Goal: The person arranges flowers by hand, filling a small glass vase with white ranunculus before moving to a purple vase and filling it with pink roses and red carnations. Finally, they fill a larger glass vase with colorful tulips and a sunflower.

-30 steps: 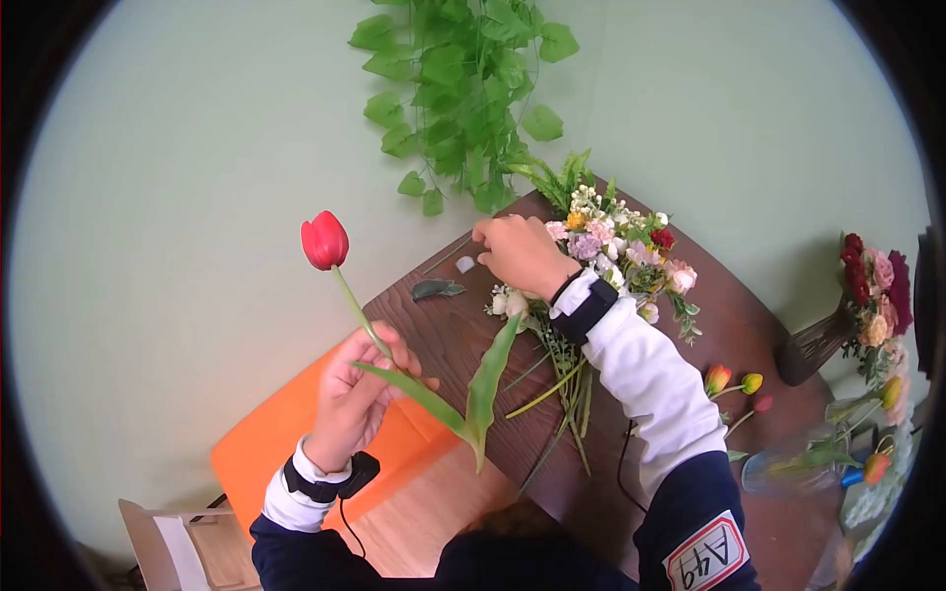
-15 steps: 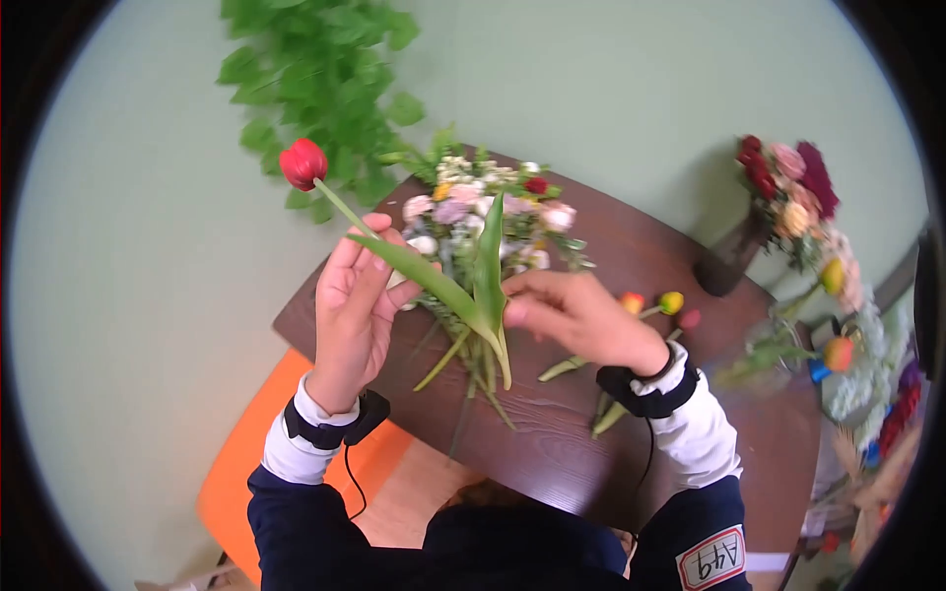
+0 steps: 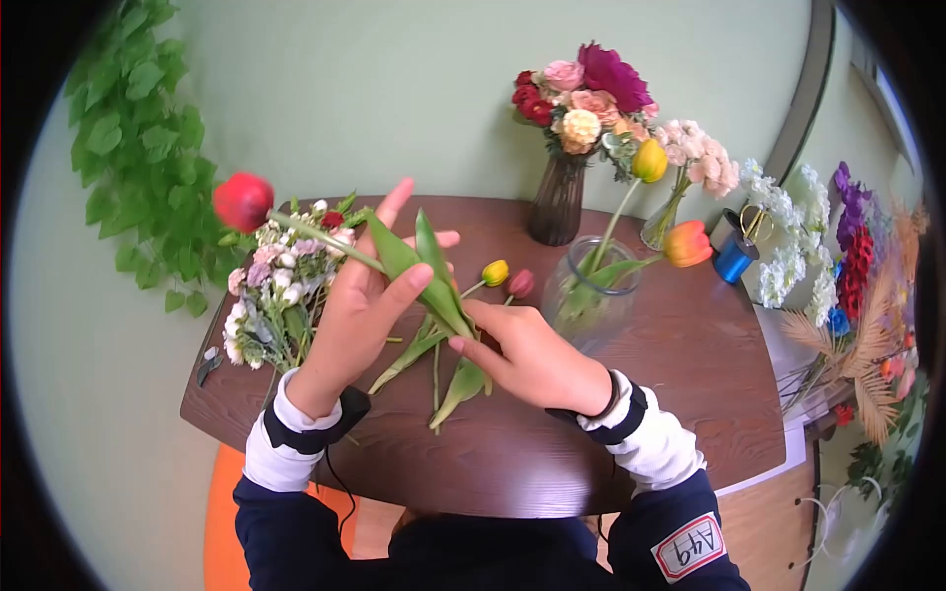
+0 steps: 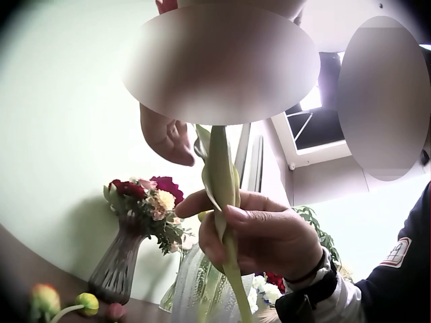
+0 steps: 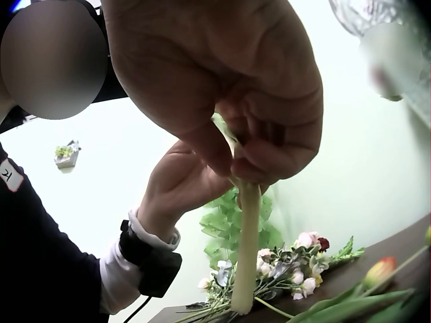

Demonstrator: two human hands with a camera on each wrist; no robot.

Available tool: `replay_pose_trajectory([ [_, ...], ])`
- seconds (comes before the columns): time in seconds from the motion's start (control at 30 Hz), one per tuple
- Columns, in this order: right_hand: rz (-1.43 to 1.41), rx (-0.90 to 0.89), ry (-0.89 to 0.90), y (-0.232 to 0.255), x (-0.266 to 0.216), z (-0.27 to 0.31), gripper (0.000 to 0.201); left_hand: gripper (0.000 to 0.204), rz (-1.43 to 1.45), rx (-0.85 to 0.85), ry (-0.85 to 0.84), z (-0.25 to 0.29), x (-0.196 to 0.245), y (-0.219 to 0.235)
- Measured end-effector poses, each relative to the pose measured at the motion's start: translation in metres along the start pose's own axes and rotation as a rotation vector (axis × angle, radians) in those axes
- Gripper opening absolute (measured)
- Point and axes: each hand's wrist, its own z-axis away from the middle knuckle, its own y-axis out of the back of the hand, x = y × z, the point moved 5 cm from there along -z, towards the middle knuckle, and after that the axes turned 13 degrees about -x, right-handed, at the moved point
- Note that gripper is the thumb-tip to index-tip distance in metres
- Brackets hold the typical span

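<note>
A red tulip with long green leaves is held slantwise over the table, its bloom up to the left. My right hand pinches its lower stem between thumb and fingers, at the base of the leaves. Below that grip, the pale cut end of the stem sticks out. Fingers extended and spread, my left hand lies along the upper stem, its thumb by a leaf. Beneath the hands, loose tulips rest on the table, with a yellow bloom and a pinkish-red bloom showing.
Mixed cut flowers lie on the table's left. A glass vase holds a yellow and an orange tulip. Behind it stands a dark ribbed vase of mixed blooms, with a blue spool farther right.
My right hand has come from over the flower pile to the tulip's lower stem and pinches it. My left fingers have spread. The head view has turned right.
</note>
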Motion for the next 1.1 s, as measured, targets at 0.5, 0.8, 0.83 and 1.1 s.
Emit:
replay_pose_trajectory([
  [0.5,0.204,0.393,-0.269,0.117,0.021,0.119,0.023,0.057,-0.127,0.011,-0.291,-0.111,0.055,-0.035],
  [0.8,0.019,0.718,-0.172,0.124,0.058,0.111,0.016,0.056,-0.031,-0.106,-0.197,-0.135,0.021,-0.048],
  [0.83,0.016,0.721,-0.174,0.122,0.060,0.109,0.016,0.056,-0.008,-0.157,-0.134,-0.136,0.013,-0.051],
  [1.1,-0.006,0.734,-0.153,0.119,0.063,0.104,0.014,0.052,0.106,-0.340,0.171,-0.122,-0.036,-0.074],
])
